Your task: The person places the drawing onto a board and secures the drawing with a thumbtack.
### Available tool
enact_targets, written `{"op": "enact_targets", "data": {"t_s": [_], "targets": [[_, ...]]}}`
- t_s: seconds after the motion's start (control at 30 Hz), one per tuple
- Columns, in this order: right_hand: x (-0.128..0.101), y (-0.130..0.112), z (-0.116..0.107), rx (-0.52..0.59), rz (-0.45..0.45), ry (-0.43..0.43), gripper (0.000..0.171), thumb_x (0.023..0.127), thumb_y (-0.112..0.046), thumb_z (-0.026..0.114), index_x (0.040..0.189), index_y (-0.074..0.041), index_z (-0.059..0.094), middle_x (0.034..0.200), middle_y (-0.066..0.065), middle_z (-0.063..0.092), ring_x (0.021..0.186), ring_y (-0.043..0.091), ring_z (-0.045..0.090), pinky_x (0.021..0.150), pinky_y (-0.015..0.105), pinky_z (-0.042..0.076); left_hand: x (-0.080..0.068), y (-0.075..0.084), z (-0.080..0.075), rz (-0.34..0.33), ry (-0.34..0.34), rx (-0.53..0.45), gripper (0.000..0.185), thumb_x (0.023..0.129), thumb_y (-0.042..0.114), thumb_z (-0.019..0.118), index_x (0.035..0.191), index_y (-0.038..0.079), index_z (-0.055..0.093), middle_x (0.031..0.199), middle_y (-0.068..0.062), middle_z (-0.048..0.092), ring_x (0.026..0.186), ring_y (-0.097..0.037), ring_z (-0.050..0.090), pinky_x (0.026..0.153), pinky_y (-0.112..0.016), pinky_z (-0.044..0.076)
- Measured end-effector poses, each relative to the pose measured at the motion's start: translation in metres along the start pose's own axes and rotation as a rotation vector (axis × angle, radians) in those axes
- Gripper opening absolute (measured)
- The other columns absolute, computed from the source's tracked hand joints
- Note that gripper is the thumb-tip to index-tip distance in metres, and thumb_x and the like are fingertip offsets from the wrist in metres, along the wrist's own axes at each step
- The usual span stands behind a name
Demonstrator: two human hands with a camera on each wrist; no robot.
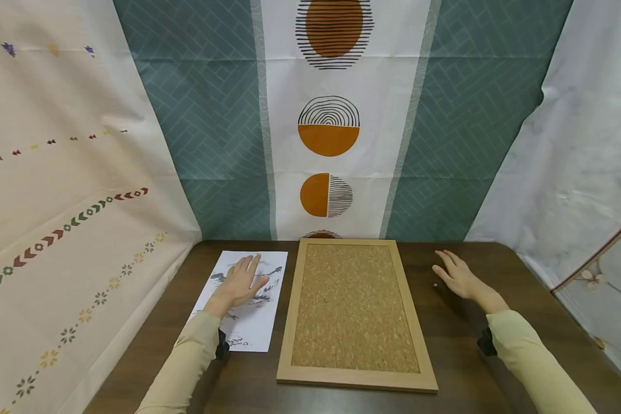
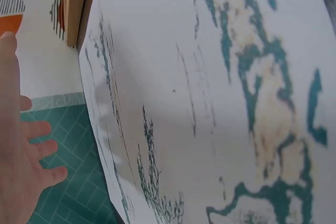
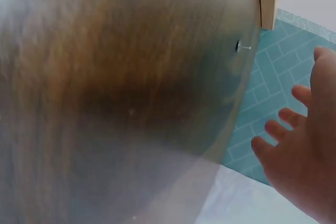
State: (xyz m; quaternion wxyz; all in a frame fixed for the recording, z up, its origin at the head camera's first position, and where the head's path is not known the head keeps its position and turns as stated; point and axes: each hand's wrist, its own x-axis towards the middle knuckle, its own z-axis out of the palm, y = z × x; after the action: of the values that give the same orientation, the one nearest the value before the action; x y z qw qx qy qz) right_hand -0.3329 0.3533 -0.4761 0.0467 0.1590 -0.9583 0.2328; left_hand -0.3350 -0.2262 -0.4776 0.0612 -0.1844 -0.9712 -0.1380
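A white sheet of paper [image 1: 259, 336] printed with an ink landscape lies on the left of the table. Over it is my left hand [image 1: 240, 283], fingers loosely extended and holding nothing; the left wrist view shows the hand [image 2: 26, 150] apart from the sheet [image 2: 163, 66]. On the right, my right hand [image 1: 463, 279] is held above the tabletop, fingers relaxed, with nothing in it. A small thumbtack [image 3: 239, 46] stands point up on the table near that hand [image 3: 299, 135]. Between both hands lies a cork board [image 1: 354, 310] in a light wooden frame.
The dark wooden table [image 1: 243, 382] reaches back to a green and white curtain [image 1: 219, 126] with orange circles. A cream patterned cloth [image 1: 72, 230] hangs at the left, and a pale marbled cloth [image 1: 564, 172] at the right.
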Motion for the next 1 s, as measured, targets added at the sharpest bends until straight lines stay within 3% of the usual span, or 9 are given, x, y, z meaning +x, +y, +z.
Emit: {"op": "enact_targets", "data": {"t_s": [0.2, 0.43, 0.63, 0.83, 1.0], "targets": [[-0.002, 0.001, 0.004, 0.020, -0.048, 0.049, 0.048, 0.103, -0.019, 0.043, 0.137, 0.015, 0.037, 0.140, 0.041, 0.034, 0.129, 0.057, 0.030, 0.103, 0.067, 0.026, -0.003, -0.007, 0.001, -0.045, -0.005, -0.085, 0.074, 0.101, 0.053, 0.032, 0.151, 0.000, 0.023, 0.152, -0.029, 0.030, 0.140, -0.048, 0.028, 0.111, -0.062, 0.025], [-0.002, 0.002, 0.005, 0.109, 0.004, 0.135, 0.042, 0.099, -0.006, 0.047, 0.137, 0.012, 0.040, 0.132, 0.038, 0.047, 0.116, 0.053, 0.051, 0.094, 0.062, 0.042, -0.002, -0.013, 0.002, -0.101, -0.038, -0.135, 0.061, 0.105, 0.042, 0.030, 0.149, 0.000, 0.031, 0.149, -0.027, 0.038, 0.137, -0.045, 0.034, 0.112, -0.057, 0.029], [-0.003, 0.003, 0.004, 0.139, 0.043, 0.162, 0.036, 0.098, -0.006, 0.051, 0.131, 0.009, 0.050, 0.124, 0.033, 0.058, 0.109, 0.049, 0.059, 0.088, 0.058, 0.048, -0.002, -0.018, 0.001, -0.105, 0.037, -0.214, 0.050, 0.105, 0.029, 0.036, 0.142, -0.004, 0.042, 0.135, -0.027, 0.054, 0.126, -0.043, 0.049, 0.107, -0.054, 0.037], [-0.006, 0.003, 0.002, 0.127, 0.069, 0.161, 0.029, 0.093, -0.002, 0.056, 0.121, 0.009, 0.058, 0.113, 0.030, 0.065, 0.100, 0.045, 0.063, 0.080, 0.052, 0.052, -0.007, -0.024, 0.003, -0.143, 0.112, -0.268, 0.045, 0.105, 0.024, 0.036, 0.137, -0.006, 0.048, 0.135, -0.027, 0.053, 0.125, -0.043, 0.051, 0.106, -0.054, 0.038], [-0.007, 0.005, 0.000, 0.119, 0.091, 0.138, 0.025, 0.091, -0.002, 0.060, 0.113, 0.006, 0.064, 0.105, 0.026, 0.069, 0.093, 0.039, 0.067, 0.070, 0.039, 0.054, -0.008, -0.026, 0.006, -0.206, 0.153, -0.288, 0.044, 0.104, 0.023, 0.036, 0.134, -0.006, 0.050, 0.127, -0.029, 0.059, 0.114, -0.043, 0.059, 0.098, -0.054, 0.044]]}}
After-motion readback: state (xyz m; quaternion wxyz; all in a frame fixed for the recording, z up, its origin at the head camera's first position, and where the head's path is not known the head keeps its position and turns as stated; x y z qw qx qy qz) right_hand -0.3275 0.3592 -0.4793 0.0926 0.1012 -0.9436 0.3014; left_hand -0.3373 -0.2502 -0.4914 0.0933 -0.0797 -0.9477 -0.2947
